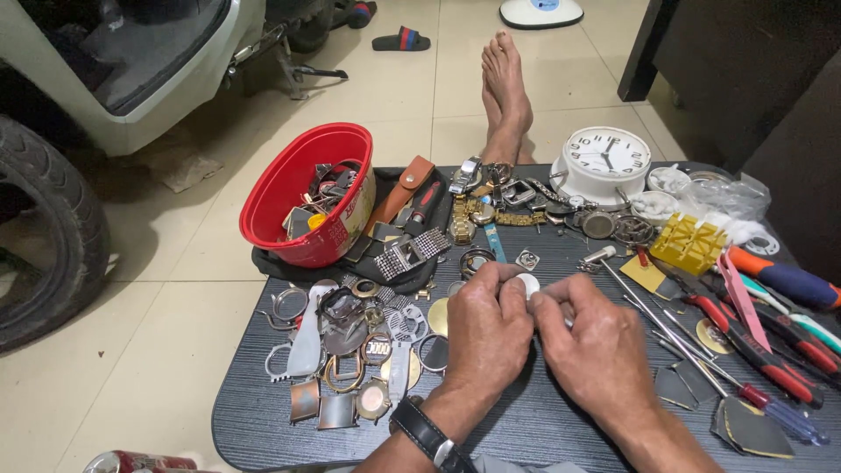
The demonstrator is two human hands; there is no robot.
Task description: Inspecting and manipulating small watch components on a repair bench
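Dark wood-grain laminate covers the bench (543, 429), a low top set over a pale tiled floor (158, 350). Both hands meet near its middle. The left hand (487, 331) is curled, its fingertips pinching a small white round piece (528, 285). The right hand (596, 346) is likewise curled, its fingers bent inward and touching the left hand beside that piece; what the right fingers grip, if anything, cannot be told. A black-strapped wristwatch (427, 435) sits on the left wrist.

Left of the hands lies a spread of metal watch cases and bezels (350, 350), close together on the bench. Beyond them a red plastic tub (302, 193) is tipped on its side, holding more watch parts. A brown leather strap (405, 188) and metal mesh bands (412, 250) lie just beside it. Several gold-toned watches (477, 215) rest further back.

A white round alarm clock (604, 158) stands at the far edge. To the right, a yellow plastic block (688, 243) and red-handled tools (762, 350) lie near the right hand, with a blue-handled screwdriver (780, 412) alongside.

The person's bare feet (506, 88) extend past the far edge. A tyre (44, 236) stands well apart at the left.
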